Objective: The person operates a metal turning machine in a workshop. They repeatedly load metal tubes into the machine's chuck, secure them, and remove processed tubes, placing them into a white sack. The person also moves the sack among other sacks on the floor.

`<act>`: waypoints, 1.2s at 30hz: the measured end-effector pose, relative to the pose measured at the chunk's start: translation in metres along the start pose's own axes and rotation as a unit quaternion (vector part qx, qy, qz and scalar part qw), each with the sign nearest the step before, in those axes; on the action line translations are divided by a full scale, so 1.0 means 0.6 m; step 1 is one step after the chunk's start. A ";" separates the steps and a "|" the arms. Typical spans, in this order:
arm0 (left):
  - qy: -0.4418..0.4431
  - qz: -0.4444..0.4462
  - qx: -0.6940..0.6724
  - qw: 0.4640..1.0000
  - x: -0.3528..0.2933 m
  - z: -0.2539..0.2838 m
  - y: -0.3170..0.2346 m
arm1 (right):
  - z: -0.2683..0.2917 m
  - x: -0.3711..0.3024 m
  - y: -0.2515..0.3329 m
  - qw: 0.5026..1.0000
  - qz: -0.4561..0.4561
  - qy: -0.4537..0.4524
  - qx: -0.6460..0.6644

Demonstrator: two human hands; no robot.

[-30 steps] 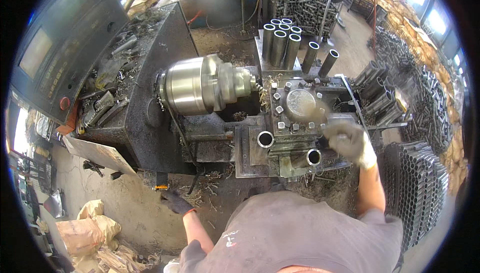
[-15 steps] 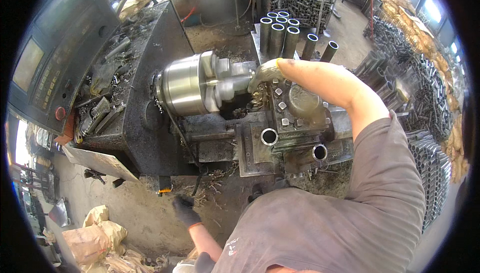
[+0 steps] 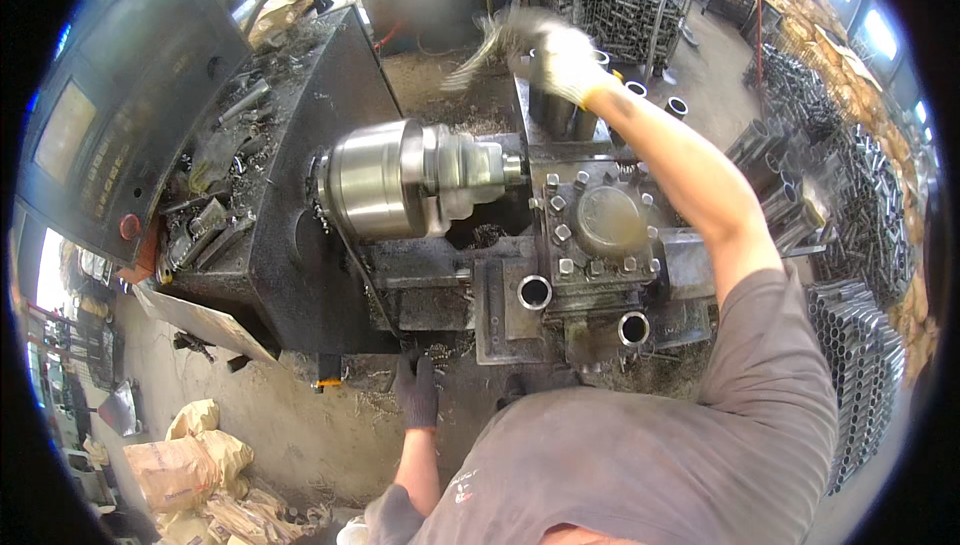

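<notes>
My right hand point(image 3: 565, 63), in a pale glove with a yellow cuff, is out beyond the lathe's tool post point(image 3: 608, 220), beside upright steel tubes point(image 3: 585, 125). Motion smears its fingers, and a streaky bundle that looks like metal shavings point(image 3: 482, 57) trails off its left side. My left hand point(image 3: 416, 392), in a dark glove, is closed round the lower end of a long black lever point(image 3: 360, 270) at the front of the machine. The chuck point(image 3: 375, 182) has blurred jaws, with a short bright workpiece end point(image 3: 514, 169) sticking out to the right.
Two short tubes point(image 3: 534, 292) point(image 3: 633, 329) stand on the near side of the carriage. Stacked tubes point(image 3: 855, 375) lie at the right, near a wire cage point(image 3: 615, 5) of metal parts at the back. Paper sacks point(image 3: 190, 460) sit on the floor at left.
My right hand has swung away from the chuck to the far side, with streaky shavings beside it. My left hand has moved forward and right to the lever.
</notes>
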State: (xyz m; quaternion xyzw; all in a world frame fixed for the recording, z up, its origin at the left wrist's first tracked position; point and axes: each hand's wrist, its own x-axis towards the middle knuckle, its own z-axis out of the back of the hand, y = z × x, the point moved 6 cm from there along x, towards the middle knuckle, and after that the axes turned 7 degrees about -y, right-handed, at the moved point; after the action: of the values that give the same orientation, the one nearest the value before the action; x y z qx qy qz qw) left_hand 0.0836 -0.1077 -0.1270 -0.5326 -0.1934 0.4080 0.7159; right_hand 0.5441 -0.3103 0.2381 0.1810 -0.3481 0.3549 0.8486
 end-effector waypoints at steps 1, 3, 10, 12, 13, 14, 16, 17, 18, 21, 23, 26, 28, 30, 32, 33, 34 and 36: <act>0.001 -0.050 0.044 0.998 0.005 -0.012 -0.055 | -0.057 -0.007 0.000 0.990 0.028 0.137 -0.009; -0.008 -0.190 0.094 0.977 0.022 -0.050 -0.168 | -0.113 -0.056 -0.015 0.960 0.044 0.261 0.092; -0.041 -0.630 0.253 0.733 0.041 -0.220 -0.491 | -0.273 -0.187 0.032 0.814 0.041 0.545 0.197; -0.057 -0.680 0.281 0.675 0.072 -0.300 -0.539 | -0.321 -0.201 0.029 0.766 0.264 0.569 0.141; -0.067 -0.703 0.295 0.644 0.087 -0.338 -0.550 | -0.337 -0.213 0.000 0.739 0.328 0.575 0.122; -0.080 -0.702 0.332 0.625 0.107 -0.372 -0.553 | -0.347 -0.226 -0.040 0.720 0.359 0.580 0.124; -0.111 -0.686 0.366 0.619 0.142 -0.414 -0.537 | -0.346 -0.257 -0.131 0.670 0.431 0.591 0.128; -0.134 -0.673 0.361 0.631 0.157 -0.432 -0.534 | -0.332 -0.276 -0.174 0.642 0.505 0.564 0.122; -0.168 -0.657 0.341 0.650 0.165 -0.440 -0.532 | -0.322 -0.292 -0.224 0.645 0.409 0.626 0.159; -0.129 -0.628 0.376 0.669 0.163 -0.420 -0.522 | -0.265 -0.359 -0.321 0.591 0.022 0.736 0.330; -0.053 -0.622 0.265 0.735 0.135 -0.361 -0.534 | -0.239 -0.388 -0.348 0.784 0.105 0.606 0.080; 0.037 -0.551 0.129 0.823 0.072 -0.219 -0.512 | -0.191 -0.382 -0.332 0.883 -0.010 0.469 -0.030; 0.199 -0.395 -0.023 0.897 0.022 -0.193 -0.449 | -0.134 -0.329 -0.288 0.919 0.049 0.392 0.017; 0.281 -0.298 0.119 0.904 -0.015 -0.225 -0.372 | -0.094 -0.247 -0.241 0.923 0.051 0.380 -0.038; 0.304 -0.212 0.164 0.914 -0.028 -0.250 -0.324 | -0.009 -0.170 -0.143 0.960 0.042 0.228 0.158; 0.314 -0.188 0.153 0.918 -0.028 -0.258 -0.319 | 0.030 -0.144 -0.078 0.942 0.101 0.213 0.240; 0.307 -0.151 0.114 0.933 -0.014 -0.267 -0.329 | 0.076 -0.130 -0.010 0.926 0.191 0.159 0.283; 0.283 -0.081 0.005 0.956 0.005 -0.249 -0.374 | 0.123 -0.135 0.100 0.892 0.329 0.153 0.271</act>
State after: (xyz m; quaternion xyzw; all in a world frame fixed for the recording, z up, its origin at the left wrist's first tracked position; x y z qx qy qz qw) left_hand 0.2762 -0.2181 0.0259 -0.6052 -0.0238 0.1823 0.7746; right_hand 0.4255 -0.3487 0.2347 0.2226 -0.1439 0.7177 0.6440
